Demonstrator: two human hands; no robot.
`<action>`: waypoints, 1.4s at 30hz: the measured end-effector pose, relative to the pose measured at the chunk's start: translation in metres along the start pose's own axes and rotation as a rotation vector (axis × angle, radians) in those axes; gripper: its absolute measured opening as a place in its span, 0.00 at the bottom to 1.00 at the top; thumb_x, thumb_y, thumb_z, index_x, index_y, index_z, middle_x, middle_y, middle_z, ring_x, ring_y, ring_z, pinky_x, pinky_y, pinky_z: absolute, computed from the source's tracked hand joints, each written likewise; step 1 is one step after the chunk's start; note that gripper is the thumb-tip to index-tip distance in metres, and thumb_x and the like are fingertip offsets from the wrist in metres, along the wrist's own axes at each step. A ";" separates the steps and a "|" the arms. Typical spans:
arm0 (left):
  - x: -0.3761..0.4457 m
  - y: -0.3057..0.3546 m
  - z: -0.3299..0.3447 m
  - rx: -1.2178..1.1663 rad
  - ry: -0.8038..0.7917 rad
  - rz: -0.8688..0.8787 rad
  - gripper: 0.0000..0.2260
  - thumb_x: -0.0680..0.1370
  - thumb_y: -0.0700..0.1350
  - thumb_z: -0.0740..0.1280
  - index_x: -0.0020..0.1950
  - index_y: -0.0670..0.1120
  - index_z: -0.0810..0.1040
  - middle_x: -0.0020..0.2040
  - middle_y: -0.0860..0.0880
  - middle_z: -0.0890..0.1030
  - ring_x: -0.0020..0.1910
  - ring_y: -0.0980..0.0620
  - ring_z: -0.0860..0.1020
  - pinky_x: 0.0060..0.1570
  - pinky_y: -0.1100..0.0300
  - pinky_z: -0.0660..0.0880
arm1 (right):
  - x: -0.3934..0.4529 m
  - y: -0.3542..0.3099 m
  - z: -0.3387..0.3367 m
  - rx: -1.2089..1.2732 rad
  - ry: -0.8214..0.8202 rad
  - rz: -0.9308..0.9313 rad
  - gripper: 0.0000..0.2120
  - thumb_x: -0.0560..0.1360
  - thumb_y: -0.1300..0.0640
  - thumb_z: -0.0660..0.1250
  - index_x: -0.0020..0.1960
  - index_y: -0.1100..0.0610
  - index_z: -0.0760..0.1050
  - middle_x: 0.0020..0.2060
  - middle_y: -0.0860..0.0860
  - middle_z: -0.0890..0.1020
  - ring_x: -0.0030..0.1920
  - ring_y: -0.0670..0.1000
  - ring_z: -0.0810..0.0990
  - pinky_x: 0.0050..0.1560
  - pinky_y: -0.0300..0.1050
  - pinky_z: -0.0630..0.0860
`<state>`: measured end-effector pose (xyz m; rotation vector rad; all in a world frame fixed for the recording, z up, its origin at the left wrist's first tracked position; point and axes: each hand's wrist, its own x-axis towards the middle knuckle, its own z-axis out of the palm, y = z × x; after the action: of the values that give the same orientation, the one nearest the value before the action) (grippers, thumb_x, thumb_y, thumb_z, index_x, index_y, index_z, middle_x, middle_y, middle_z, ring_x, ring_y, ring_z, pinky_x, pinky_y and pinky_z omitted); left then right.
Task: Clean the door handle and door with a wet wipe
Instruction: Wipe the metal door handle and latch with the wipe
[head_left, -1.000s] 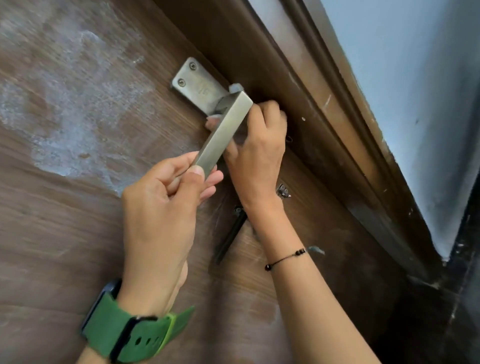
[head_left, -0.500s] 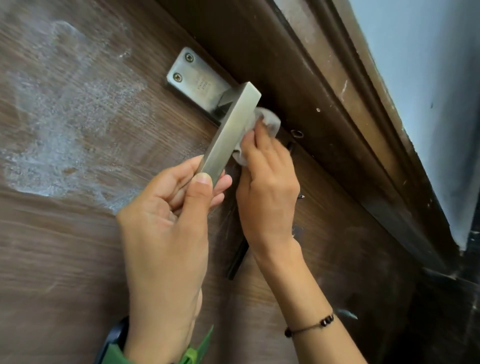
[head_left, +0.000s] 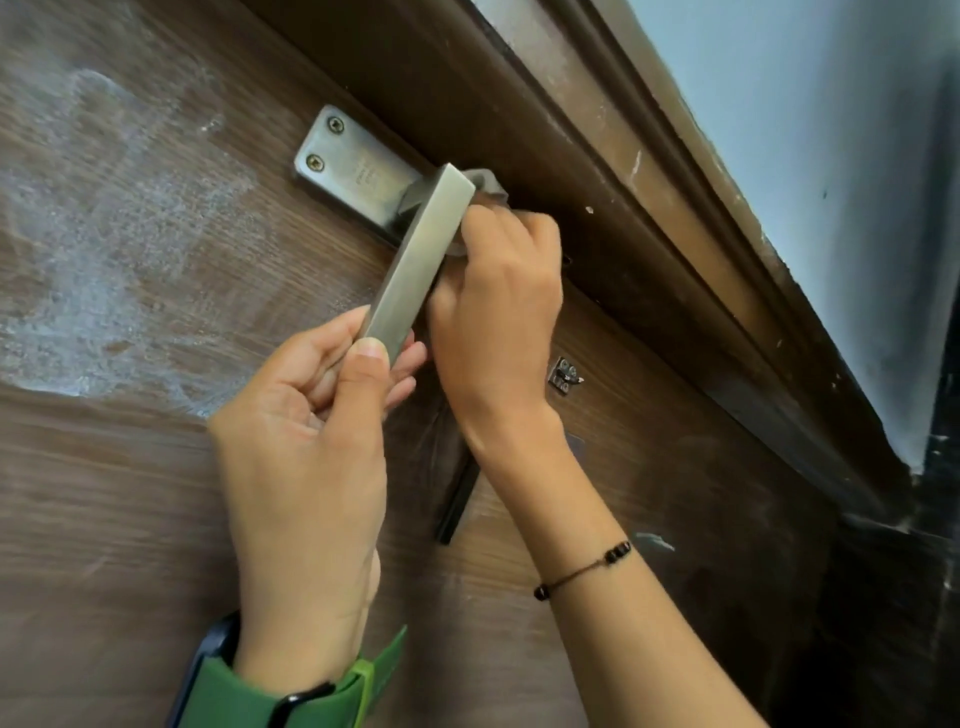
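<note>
A brushed-metal lever door handle (head_left: 422, 260) juts from its screwed plate (head_left: 349, 165) on the brown wooden door (head_left: 130, 493). My left hand (head_left: 311, 441) pinches the free end of the lever between thumb and fingers. My right hand (head_left: 498, 312) is curled behind the lever near its pivot, holding a wet wipe (head_left: 488, 187) of which only a greyish edge shows above my knuckles. The rest of the wipe is hidden by the hand and the lever.
A whitish dusty smear (head_left: 104, 234) covers the door's upper left. The dark door frame (head_left: 597, 171) runs diagonally to the right, with a pale blue wall (head_left: 831, 156) beyond. A small metal catch (head_left: 563, 375) and a black bar (head_left: 457, 504) sit on the door below my right hand.
My right hand slid with the wipe from the middle of the lever's far side up toward the pivot, so the wipe is now mostly hidden. My left hand kept its pinch on the lever end.
</note>
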<state>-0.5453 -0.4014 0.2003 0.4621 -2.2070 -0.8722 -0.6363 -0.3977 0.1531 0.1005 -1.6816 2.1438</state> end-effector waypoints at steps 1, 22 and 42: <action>0.000 0.000 0.000 0.003 -0.002 -0.004 0.07 0.73 0.44 0.63 0.45 0.54 0.78 0.38 0.55 0.86 0.42 0.52 0.84 0.39 0.67 0.78 | -0.002 -0.003 0.001 0.001 -0.007 -0.011 0.04 0.67 0.72 0.65 0.39 0.66 0.77 0.41 0.61 0.82 0.42 0.60 0.75 0.44 0.48 0.71; 0.000 0.000 -0.001 0.112 0.047 0.045 0.08 0.73 0.44 0.64 0.46 0.54 0.81 0.40 0.55 0.86 0.38 0.54 0.84 0.36 0.69 0.78 | -0.026 0.015 -0.004 0.282 -0.301 -0.314 0.16 0.70 0.66 0.70 0.57 0.68 0.76 0.53 0.62 0.80 0.55 0.59 0.74 0.56 0.42 0.70; -0.004 0.011 0.002 0.245 0.074 -0.026 0.10 0.73 0.47 0.62 0.45 0.60 0.80 0.37 0.59 0.85 0.29 0.57 0.83 0.28 0.69 0.74 | -0.037 0.029 -0.013 -0.071 -0.210 -0.351 0.07 0.74 0.65 0.68 0.52 0.65 0.80 0.52 0.57 0.83 0.38 0.55 0.74 0.46 0.35 0.63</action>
<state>-0.5449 -0.3910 0.2052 0.6304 -2.2532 -0.5898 -0.6105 -0.4009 0.1119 0.5745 -1.7020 1.8608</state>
